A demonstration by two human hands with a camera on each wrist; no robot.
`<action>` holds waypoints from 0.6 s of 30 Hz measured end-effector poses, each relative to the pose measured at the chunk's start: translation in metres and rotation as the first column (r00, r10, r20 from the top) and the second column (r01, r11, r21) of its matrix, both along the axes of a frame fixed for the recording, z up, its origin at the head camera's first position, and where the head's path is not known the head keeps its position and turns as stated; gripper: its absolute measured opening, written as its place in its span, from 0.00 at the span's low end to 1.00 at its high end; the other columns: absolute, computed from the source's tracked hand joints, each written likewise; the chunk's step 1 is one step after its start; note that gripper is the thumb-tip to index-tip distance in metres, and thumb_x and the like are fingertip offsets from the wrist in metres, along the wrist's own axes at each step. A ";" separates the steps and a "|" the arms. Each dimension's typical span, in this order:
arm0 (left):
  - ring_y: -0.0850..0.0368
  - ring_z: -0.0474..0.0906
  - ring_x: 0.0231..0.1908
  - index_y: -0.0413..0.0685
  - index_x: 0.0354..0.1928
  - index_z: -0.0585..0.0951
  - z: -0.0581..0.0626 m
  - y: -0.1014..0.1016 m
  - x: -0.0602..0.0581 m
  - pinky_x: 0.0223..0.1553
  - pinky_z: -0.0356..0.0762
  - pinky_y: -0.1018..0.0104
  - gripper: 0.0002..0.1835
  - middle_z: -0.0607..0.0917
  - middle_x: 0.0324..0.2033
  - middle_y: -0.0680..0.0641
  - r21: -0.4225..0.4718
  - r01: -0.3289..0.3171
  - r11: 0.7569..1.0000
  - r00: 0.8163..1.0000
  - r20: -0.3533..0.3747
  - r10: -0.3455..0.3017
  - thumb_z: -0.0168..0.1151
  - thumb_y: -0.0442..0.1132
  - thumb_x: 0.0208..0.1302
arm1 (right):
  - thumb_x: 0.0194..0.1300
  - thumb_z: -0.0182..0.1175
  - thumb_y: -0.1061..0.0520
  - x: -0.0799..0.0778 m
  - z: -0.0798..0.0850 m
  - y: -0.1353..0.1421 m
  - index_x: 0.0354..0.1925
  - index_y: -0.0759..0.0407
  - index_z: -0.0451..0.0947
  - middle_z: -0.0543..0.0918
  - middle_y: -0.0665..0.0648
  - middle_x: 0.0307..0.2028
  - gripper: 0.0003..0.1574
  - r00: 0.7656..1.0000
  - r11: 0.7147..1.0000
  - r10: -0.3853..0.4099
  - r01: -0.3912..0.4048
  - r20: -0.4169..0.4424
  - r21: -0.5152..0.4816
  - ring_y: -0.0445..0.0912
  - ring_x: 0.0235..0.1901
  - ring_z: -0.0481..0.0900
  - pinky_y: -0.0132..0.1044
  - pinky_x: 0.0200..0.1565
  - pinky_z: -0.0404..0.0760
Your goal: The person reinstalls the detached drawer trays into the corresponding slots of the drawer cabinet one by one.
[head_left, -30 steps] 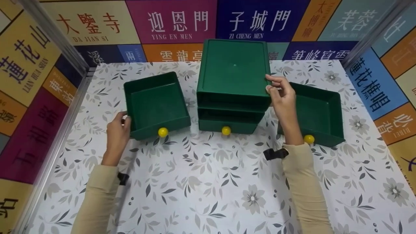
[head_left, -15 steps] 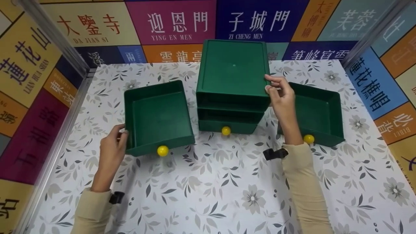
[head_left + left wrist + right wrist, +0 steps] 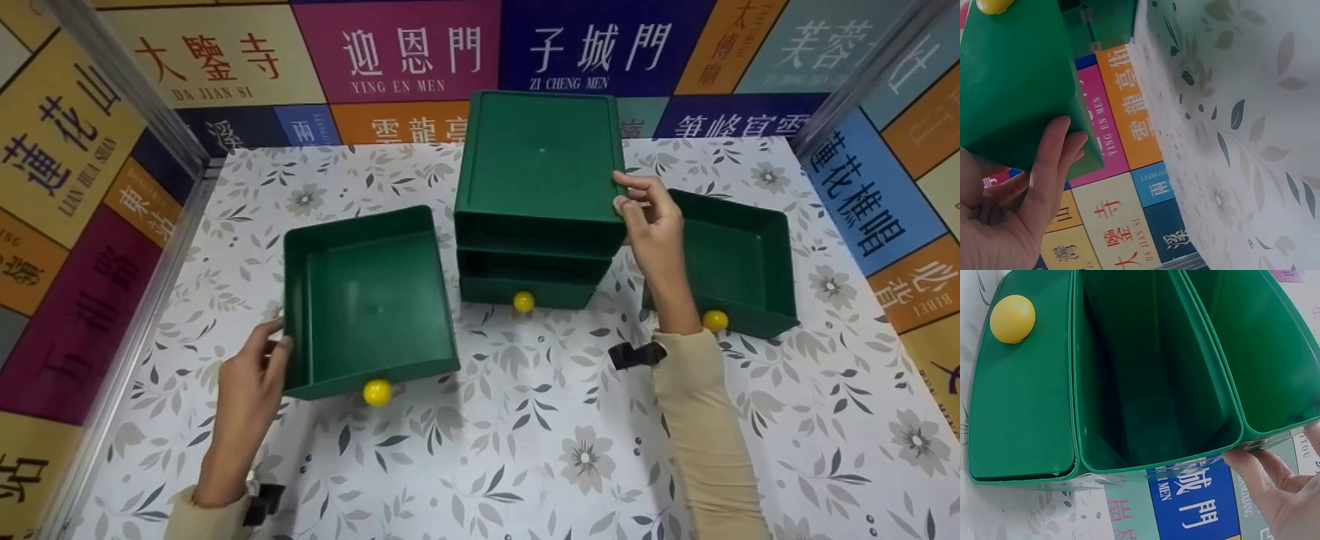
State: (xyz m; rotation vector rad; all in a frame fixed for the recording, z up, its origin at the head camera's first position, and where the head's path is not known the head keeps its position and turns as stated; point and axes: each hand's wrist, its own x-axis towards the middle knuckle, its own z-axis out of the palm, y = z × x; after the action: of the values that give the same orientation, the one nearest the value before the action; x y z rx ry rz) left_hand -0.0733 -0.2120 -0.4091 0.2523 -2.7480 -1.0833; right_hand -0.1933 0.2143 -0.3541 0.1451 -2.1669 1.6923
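Observation:
My left hand [image 3: 251, 382] holds a green drawer [image 3: 375, 307] with a yellow knob [image 3: 377, 392] by its left side. In the left wrist view the drawer hangs above the table, fingers [image 3: 1053, 140] against its lower side; the thumb is largely hidden. A green drawer cabinet [image 3: 541, 154] stands at the middle back, with two vacant slots above a drawer [image 3: 487, 290] that is pushed in. My right hand [image 3: 654, 225] grips the cabinet's upper right edge, its fingers [image 3: 1252, 472] along the side in the right wrist view.
Behind the right forearm another green drawer [image 3: 739, 266] with a yellow knob rests on the floral table cover [image 3: 510, 457]. Printed panels [image 3: 420, 52] with large characters wall in the back and both sides.
The left hand has drawn the held drawer toward the person, away from the back wall. It looks larger and nearer the camera. The right hand and the cabinet stay put.

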 end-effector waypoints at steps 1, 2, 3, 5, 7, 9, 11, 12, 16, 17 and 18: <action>0.43 0.82 0.35 0.44 0.58 0.73 0.001 0.001 0.003 0.36 0.78 0.50 0.19 0.84 0.39 0.35 0.002 0.000 1.000 1.000 0.002 0.000 0.43 0.42 0.71 | 0.63 0.49 0.63 0.000 0.000 0.000 0.53 0.68 0.74 0.77 0.59 0.51 0.21 1.000 1.000 0.000 0.000 0.000 -0.002 0.39 0.39 0.69 0.29 0.37 0.69; 0.44 0.82 0.35 0.45 0.58 0.73 0.002 0.002 0.006 0.36 0.79 0.51 0.19 0.84 0.39 0.35 0.003 0.000 1.000 1.000 0.004 0.000 0.43 0.42 0.71 | 0.63 0.49 0.63 0.000 0.000 0.000 0.53 0.68 0.74 0.77 0.59 0.50 0.21 1.000 1.000 0.000 0.000 -0.003 -0.005 0.39 0.39 0.69 0.29 0.37 0.68; 0.44 0.82 0.35 0.45 0.58 0.73 0.003 0.002 0.009 0.36 0.79 0.51 0.19 0.84 0.39 0.36 0.005 0.000 1.000 1.000 0.009 0.000 0.43 0.42 0.71 | 0.63 0.49 0.63 0.000 0.000 0.000 0.53 0.69 0.73 0.77 0.59 0.50 0.21 1.000 1.000 -0.002 0.002 -0.005 -0.005 0.39 0.39 0.69 0.29 0.37 0.69; 0.44 0.82 0.35 0.46 0.58 0.73 0.005 0.004 0.014 0.36 0.79 0.50 0.19 0.84 0.39 0.36 0.001 0.001 1.000 1.000 0.023 -0.001 0.43 0.43 0.71 | 0.62 0.49 0.64 0.000 0.000 0.000 0.53 0.69 0.73 0.77 0.59 0.50 0.21 1.000 1.000 -0.005 0.005 -0.010 -0.006 0.38 0.39 0.69 0.28 0.35 0.69; 0.44 0.82 0.36 0.45 0.58 0.73 0.007 0.007 0.019 0.36 0.79 0.49 0.19 0.84 0.39 0.35 -0.001 0.000 1.000 0.999 0.039 0.000 0.43 0.43 0.71 | 0.62 0.49 0.64 0.000 0.001 -0.001 0.52 0.70 0.73 0.78 0.61 0.51 0.21 1.000 1.000 -0.005 0.005 -0.016 -0.008 0.38 0.40 0.69 0.28 0.36 0.69; 0.44 0.82 0.36 0.45 0.58 0.74 0.008 0.008 0.023 0.37 0.79 0.49 0.19 0.84 0.39 0.35 -0.002 -0.003 1.000 0.999 0.049 0.003 0.43 0.43 0.71 | 0.62 0.49 0.64 0.000 0.001 -0.001 0.52 0.71 0.73 0.77 0.62 0.52 0.21 1.000 1.000 -0.003 0.003 -0.019 -0.009 0.38 0.40 0.69 0.28 0.37 0.69; 0.44 0.82 0.36 0.46 0.58 0.74 0.009 0.010 0.027 0.37 0.79 0.49 0.19 0.84 0.39 0.36 -0.002 -0.008 1.000 0.998 0.059 0.009 0.43 0.44 0.71 | 0.62 0.49 0.64 0.000 0.001 -0.001 0.52 0.71 0.73 0.77 0.63 0.53 0.21 1.000 1.000 0.002 -0.002 -0.023 -0.011 0.38 0.41 0.69 0.28 0.39 0.70; 0.44 0.82 0.36 0.47 0.58 0.74 0.009 0.011 0.028 0.37 0.79 0.49 0.19 0.84 0.39 0.36 0.002 -0.010 1.000 0.998 0.063 0.010 0.44 0.44 0.71 | 0.62 0.49 0.64 0.000 0.000 -0.001 0.52 0.71 0.73 0.77 0.63 0.53 0.21 1.000 1.000 0.002 -0.002 -0.023 -0.011 0.38 0.41 0.69 0.28 0.39 0.70; 0.45 0.82 0.37 0.47 0.58 0.74 0.009 0.014 0.034 0.39 0.79 0.48 0.19 0.84 0.40 0.36 0.004 -0.018 1.000 0.996 0.086 0.018 0.44 0.45 0.71 | 0.62 0.49 0.64 0.000 0.000 -0.001 0.52 0.70 0.73 0.77 0.63 0.53 0.21 1.000 1.000 -0.002 0.002 -0.020 -0.006 0.38 0.41 0.69 0.29 0.41 0.70; 0.44 0.82 0.37 0.48 0.58 0.74 0.009 0.015 0.036 0.39 0.78 0.48 0.19 0.84 0.41 0.35 0.003 -0.020 1.000 0.996 0.090 0.020 0.44 0.45 0.71 | 0.62 0.49 0.64 0.000 0.000 -0.001 0.52 0.70 0.73 0.77 0.62 0.53 0.21 1.000 1.000 -0.002 0.002 -0.017 -0.007 0.38 0.41 0.69 0.29 0.41 0.70; 0.44 0.82 0.37 0.47 0.58 0.74 0.009 0.016 0.037 0.39 0.78 0.47 0.19 0.84 0.41 0.35 0.004 -0.020 1.000 0.996 0.090 0.019 0.44 0.45 0.71 | 0.62 0.49 0.64 0.000 0.000 -0.001 0.52 0.70 0.73 0.77 0.62 0.53 0.21 1.000 1.000 -0.004 0.004 -0.015 -0.006 0.38 0.42 0.69 0.29 0.41 0.70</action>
State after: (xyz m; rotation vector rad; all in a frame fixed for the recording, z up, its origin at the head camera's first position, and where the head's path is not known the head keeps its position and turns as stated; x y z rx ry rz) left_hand -0.0363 -0.1963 -0.4004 0.3363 -2.8156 -1.1005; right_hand -0.1934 0.2138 -0.3540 0.1507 -2.1496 1.6905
